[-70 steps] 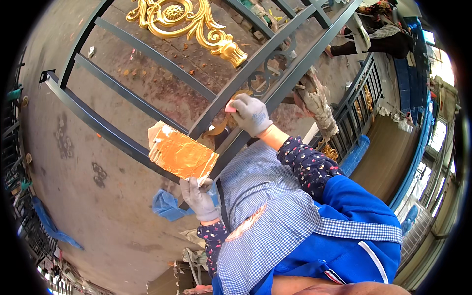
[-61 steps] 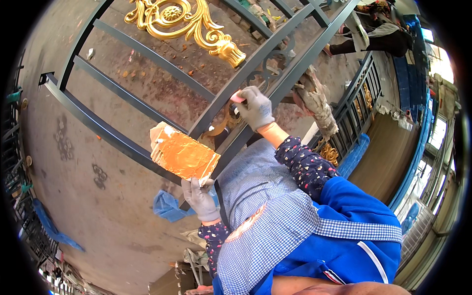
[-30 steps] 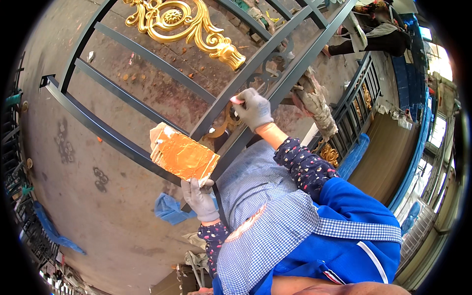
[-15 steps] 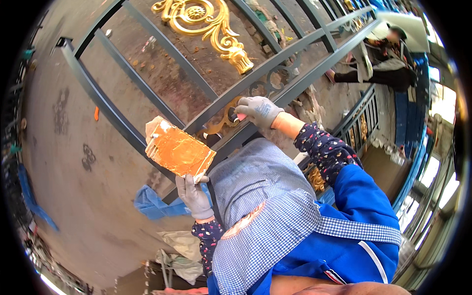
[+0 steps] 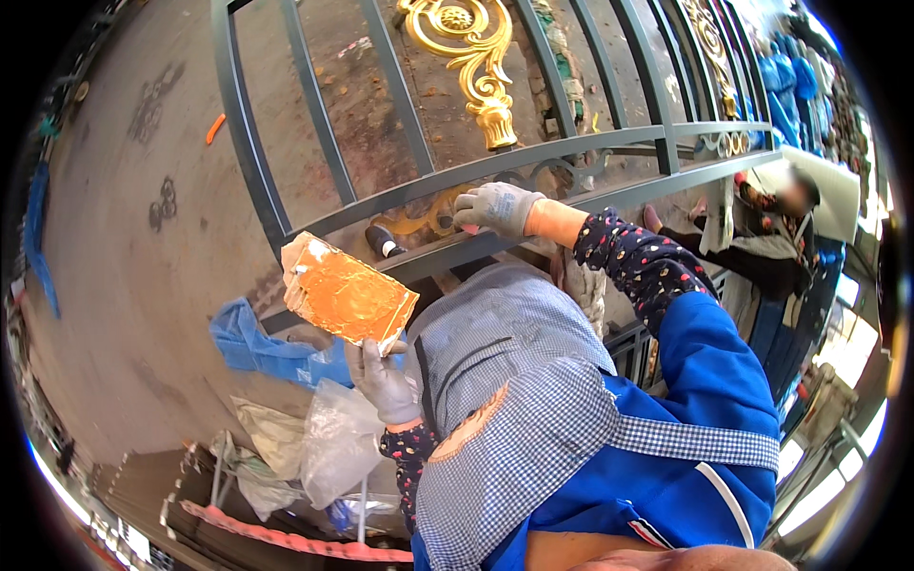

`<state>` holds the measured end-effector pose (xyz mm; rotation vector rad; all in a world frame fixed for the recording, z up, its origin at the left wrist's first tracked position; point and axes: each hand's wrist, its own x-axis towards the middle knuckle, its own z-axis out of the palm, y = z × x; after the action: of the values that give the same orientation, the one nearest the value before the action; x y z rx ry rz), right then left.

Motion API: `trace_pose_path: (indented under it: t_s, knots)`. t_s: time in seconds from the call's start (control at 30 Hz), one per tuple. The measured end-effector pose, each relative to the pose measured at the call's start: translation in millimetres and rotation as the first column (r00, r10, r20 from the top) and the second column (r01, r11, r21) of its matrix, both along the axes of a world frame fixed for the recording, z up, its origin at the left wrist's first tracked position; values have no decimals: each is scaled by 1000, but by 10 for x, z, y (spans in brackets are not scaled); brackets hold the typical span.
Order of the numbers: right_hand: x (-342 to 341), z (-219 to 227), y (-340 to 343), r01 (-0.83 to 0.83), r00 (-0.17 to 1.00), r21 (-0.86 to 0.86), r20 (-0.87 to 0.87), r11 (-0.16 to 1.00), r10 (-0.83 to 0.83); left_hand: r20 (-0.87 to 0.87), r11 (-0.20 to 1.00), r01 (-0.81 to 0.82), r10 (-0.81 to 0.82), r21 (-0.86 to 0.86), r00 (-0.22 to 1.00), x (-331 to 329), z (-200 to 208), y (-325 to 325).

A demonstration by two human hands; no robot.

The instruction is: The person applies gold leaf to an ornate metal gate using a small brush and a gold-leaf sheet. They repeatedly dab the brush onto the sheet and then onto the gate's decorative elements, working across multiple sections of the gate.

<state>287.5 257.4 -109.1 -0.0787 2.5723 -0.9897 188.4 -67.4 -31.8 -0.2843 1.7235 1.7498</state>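
Note:
My left hand (image 5: 384,381), in a grey glove, grips the lower edge of a flat board (image 5: 350,293). Wet-looking orange-gold paint covers its face, and its edges are pale and torn. My right hand (image 5: 500,208), gloved too, pinches a small pink piece (image 5: 470,228), mostly hidden by the fingers. It is at the lower band of a dark grey metal fence panel (image 5: 533,155), by a gold-coloured scroll (image 5: 419,224) between two rails. Further right, dark grey scrollwork (image 5: 566,173) shows. Whether the pink piece touches the metal is hidden.
A large gold ornament (image 5: 473,67) stands between the fence bars. Blue sheeting (image 5: 257,343) and a clear plastic bag (image 5: 338,443) lie at lower left. An orange strip (image 5: 215,128) is on the floor. Another person (image 5: 752,257) sits at the right.
The view has turned, so the fence runs more level and the bags at lower left show more. My right hand stays by the scrolls; my left still holds the board.

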Motion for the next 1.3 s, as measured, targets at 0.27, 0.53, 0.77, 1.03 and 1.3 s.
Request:
trace_pose_path:
  t_s: [0.27,0.53,0.77,1.03,1.3]
  knots:
    - [-235,-501,362,-391,920,34,51,920,389,-3,991,-107,107,-74,994,62,-62,112]
    - [-410,-319,515,-455,888,122,138,882,439,-11,990,-122,121,-71,993,14,-260,98]
    - [-328,-620,348,-389,921,59,37,919,388,2,976,-199,200,-93,980,132,-124,90]
    - [-328,-520,363,-360,932,52,66,931,357,12,981,-170,172,-97,985,58,-127,163]
    - [-434,-441,474,-632,774,170,91,756,626,-40,978,-148,143,-150,989,146,-114,90]
